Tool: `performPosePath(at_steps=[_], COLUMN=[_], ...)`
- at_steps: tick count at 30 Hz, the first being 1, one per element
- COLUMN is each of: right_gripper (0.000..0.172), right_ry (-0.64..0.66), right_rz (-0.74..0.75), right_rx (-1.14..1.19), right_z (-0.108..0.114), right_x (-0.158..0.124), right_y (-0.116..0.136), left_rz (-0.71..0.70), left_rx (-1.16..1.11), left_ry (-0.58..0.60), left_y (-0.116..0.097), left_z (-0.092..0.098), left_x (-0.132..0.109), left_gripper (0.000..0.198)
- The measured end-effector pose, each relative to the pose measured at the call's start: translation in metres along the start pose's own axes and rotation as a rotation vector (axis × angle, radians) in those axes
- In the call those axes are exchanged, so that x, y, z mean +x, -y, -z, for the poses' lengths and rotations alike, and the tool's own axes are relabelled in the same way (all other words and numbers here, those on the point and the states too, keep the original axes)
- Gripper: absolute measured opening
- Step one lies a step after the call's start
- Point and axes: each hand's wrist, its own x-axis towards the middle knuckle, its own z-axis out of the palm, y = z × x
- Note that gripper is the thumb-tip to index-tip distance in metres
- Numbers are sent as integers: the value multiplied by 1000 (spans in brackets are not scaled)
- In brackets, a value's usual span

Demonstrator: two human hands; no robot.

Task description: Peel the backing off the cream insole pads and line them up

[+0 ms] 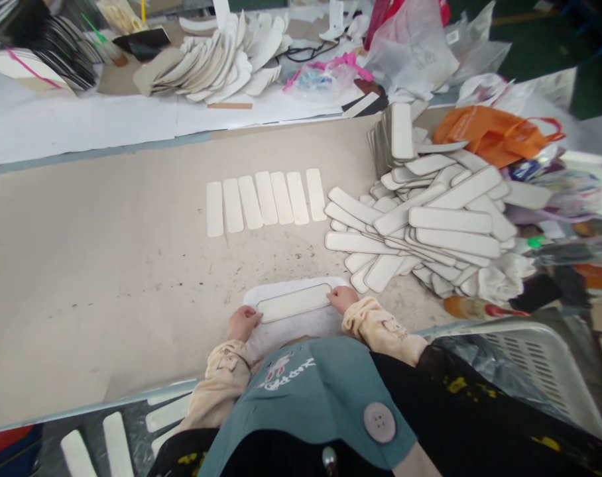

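Note:
A long white strip with rounded corners and a dark edge lies in front of me over a white pad. My left hand pinches its left end between thumb and fingers. At the strip's right end, my right hand holds the corner the same way. Farther up the table, several pale strips are laid side by side in a row. To the right of my hands rises a loose heap of similar dark-edged strips.
An orange bag and plastic bags sit behind the heap. A bottle with a red tip lies near a white plastic basket at right. Curved pale pieces are stacked at the back. More strips lie below the table's front edge.

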Motion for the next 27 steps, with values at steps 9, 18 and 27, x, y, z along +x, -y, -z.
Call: performPosePath(at_steps=[9,18,27], right_gripper=[29,30,34], right_ry=[25,3,61], right_rz=[-5,55,85], right_rx=[-36,-137,-287], right_z=[6,11,19], right_x=[-3,-7,-7], right_y=[3,7,13], left_rz=[6,11,-6], left_rx=[-40,-12,64], left_ry=[9,10,-14], left_y=[3,2,-5], left_z=[-2,-1,2], left_x=[2,0,-6], left_gripper=[22,18,18])
